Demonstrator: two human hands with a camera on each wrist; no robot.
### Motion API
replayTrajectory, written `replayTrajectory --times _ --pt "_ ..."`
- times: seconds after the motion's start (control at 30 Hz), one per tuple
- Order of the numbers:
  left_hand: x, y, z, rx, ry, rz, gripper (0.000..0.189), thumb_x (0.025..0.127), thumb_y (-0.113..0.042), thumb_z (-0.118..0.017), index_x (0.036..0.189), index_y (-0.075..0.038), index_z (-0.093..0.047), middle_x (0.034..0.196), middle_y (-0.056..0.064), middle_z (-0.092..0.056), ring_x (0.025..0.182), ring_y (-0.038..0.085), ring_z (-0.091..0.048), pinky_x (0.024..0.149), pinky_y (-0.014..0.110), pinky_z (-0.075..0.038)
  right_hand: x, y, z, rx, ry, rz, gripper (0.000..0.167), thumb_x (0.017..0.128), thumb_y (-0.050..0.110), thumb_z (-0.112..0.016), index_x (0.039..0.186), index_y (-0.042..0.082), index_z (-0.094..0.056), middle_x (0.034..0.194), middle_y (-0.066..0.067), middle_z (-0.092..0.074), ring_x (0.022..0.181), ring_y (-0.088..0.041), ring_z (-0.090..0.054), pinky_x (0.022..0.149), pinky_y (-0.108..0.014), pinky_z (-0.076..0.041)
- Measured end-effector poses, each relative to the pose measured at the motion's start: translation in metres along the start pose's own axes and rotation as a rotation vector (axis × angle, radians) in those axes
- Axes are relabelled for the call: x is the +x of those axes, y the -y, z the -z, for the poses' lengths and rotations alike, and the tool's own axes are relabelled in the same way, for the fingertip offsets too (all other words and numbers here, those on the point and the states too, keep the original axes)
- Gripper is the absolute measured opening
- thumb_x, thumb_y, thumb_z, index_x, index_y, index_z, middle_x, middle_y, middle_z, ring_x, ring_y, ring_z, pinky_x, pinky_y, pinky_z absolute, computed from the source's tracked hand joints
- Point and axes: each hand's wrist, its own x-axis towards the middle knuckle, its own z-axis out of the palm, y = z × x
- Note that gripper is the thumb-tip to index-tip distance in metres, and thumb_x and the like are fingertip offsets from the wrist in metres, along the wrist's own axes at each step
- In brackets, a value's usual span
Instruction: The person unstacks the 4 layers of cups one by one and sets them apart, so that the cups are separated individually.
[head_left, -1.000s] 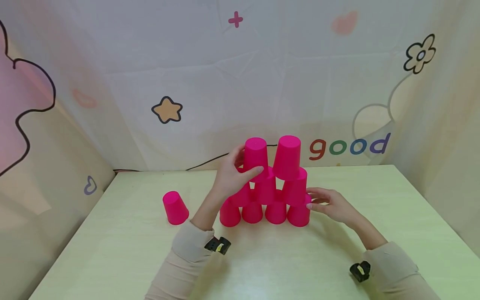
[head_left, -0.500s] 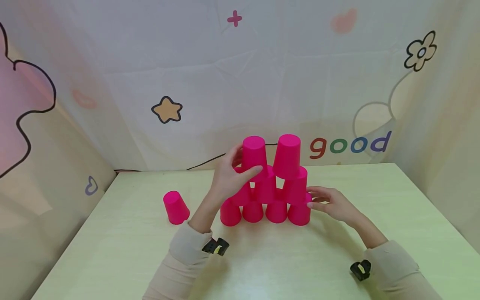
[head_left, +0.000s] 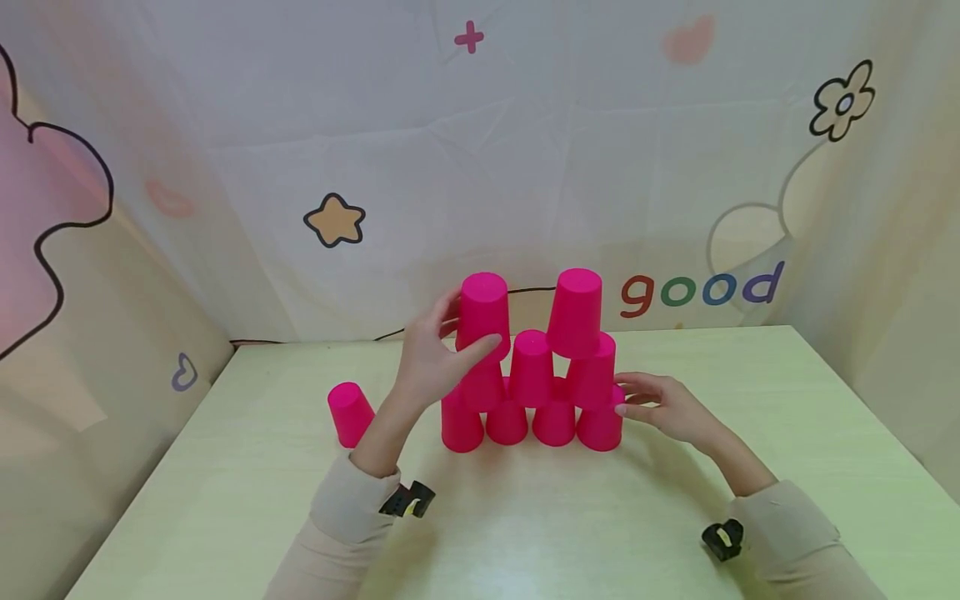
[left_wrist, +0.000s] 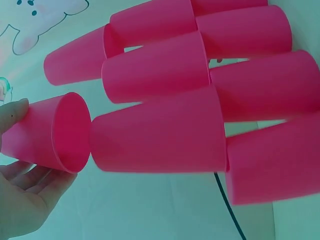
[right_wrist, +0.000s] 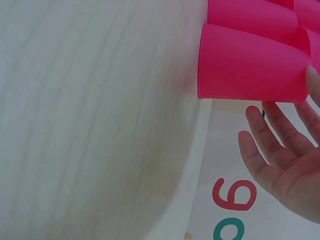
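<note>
Left hand [head_left: 435, 354]: curled round the held cup [head_left: 483, 308], thumb across the near side, other fingers at the far side, clearly grasping.
Held cup: mouth down, mostly above the left middle cup [head_left: 482, 387], well apart from the upper-right cup [head_left: 575, 312]; in the left wrist view, rim right by the base below, part of the inside showing; contact or thin gap, cannot tell.
Upper-right cup: unheld, mouth down, straddling the central middle cup [head_left: 532, 369] and the right middle cup [head_left: 592, 371].
Bottom row [head_left: 506, 425]: four cups, mouth down on the desk [head_left: 562, 525], side by side.
Right hand [head_left: 671, 412]: fingers relaxed, grasping nothing; thumb and fingertips at the wall of the bottom-right cup [head_left: 599, 425], apparently in light touch.
Loose cup [head_left: 350, 412]: mouth down on the desk, left of the stack, partly hidden behind the left wrist.
Risk up high: tipping of the held cup if let go here, probably from too little support across two bases.
Risk in the middle: left middle cup knocked askew by a low rim or by fingers catching on withdrawal.
Risk at the base: bottom-right cup shoved inward by too much thumb pressure, likely unsettling everything above.
Risk at the side: loose cup toppled by a careless sweep of the left sleeve [head_left: 330, 525].
</note>
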Motion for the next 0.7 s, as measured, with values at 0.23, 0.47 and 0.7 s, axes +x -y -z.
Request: replayTrajectory --times 0.23,0.47,0.7 --pt "-0.004 0.004 0.014 0.027 -0.015 -0.03 0.061 0.074 -0.011 -0.074 0.128 -0.004 -0.046 0.114 0.009 -0.056 0.102 0.022 -0.054 0.083 0.039 -0.049 0.001 -0.002 -0.001 -0.003 0.001 -0.003 0.053 0.085 0.02 -0.064 0.129 -0.002 -0.045 0.119 -0.021 -0.054 0.101 -0.034 -0.056 0.078 -0.036 -0.052" --pt "-0.009 0.004 0.033 0.092 -0.034 -0.017 0.062 0.074 -0.01 -0.074 0.128 -0.005 -0.045 0.116 0.009 -0.055 0.103 0.022 -0.054 0.082 0.038 -0.049 0.0 -0.002 -0.001 0.001 0.0 -0.01 0.053 0.085 0.02 -0.064 0.129 -0.002 -0.045 0.119 -0.021 -0.054 0.101 -0.034 -0.056 0.078 -0.037 -0.052" --pt "-0.015 0.007 0.052 0.128 -0.077 0.017 0.065 0.073 -0.009 -0.075 0.129 -0.005 -0.044 0.118 0.01 -0.054 0.104 0.024 -0.052 0.081 0.04 -0.05 0.0 0.001 0.0 -0.007 0.002 0.0 0.052 0.086 0.018 -0.063 0.129 -0.005 -0.044 0.119 -0.022 -0.053 0.1 -0.034 -0.056 0.077 -0.036 -0.052"
